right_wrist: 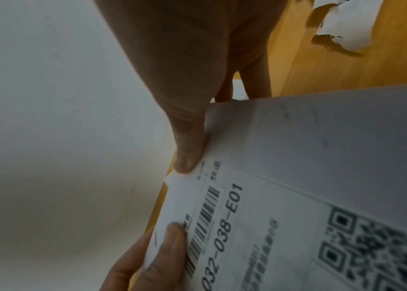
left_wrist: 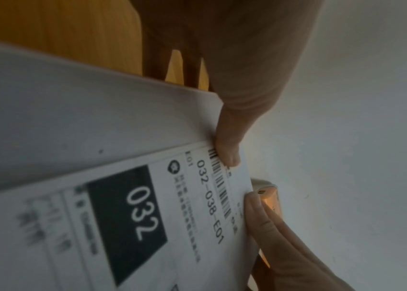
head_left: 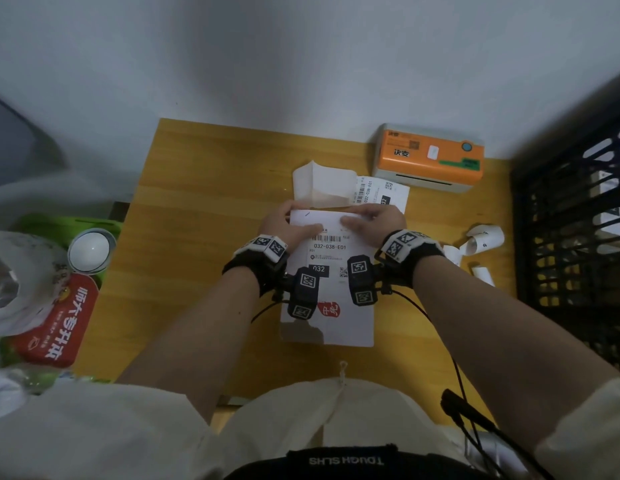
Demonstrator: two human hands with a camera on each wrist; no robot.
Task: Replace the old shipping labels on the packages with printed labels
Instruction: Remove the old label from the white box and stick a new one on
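A white flat package (head_left: 331,329) lies lengthwise on the wooden table (head_left: 204,188) in front of me. On it is a printed label (head_left: 328,249) reading 032-038-E01, with a black 032 box. My left hand (head_left: 293,226) pinches the package's far left corner, its thumb (left_wrist: 229,151) on the label's barcode and its fingers behind. My right hand (head_left: 369,220) pinches the far right corner the same way, its thumb (right_wrist: 187,155) on the label's (right_wrist: 259,226) edge. The far end looks raised off the table.
An orange label printer (head_left: 429,157) stands at the back right, with a printed label (head_left: 383,192) and a curled backing sheet (head_left: 322,185) before it. Torn label scraps (head_left: 483,240) lie right. A black crate (head_left: 575,237) borders the right edge. A red pack (head_left: 59,320), a cup (head_left: 92,251) and bags crowd the left.
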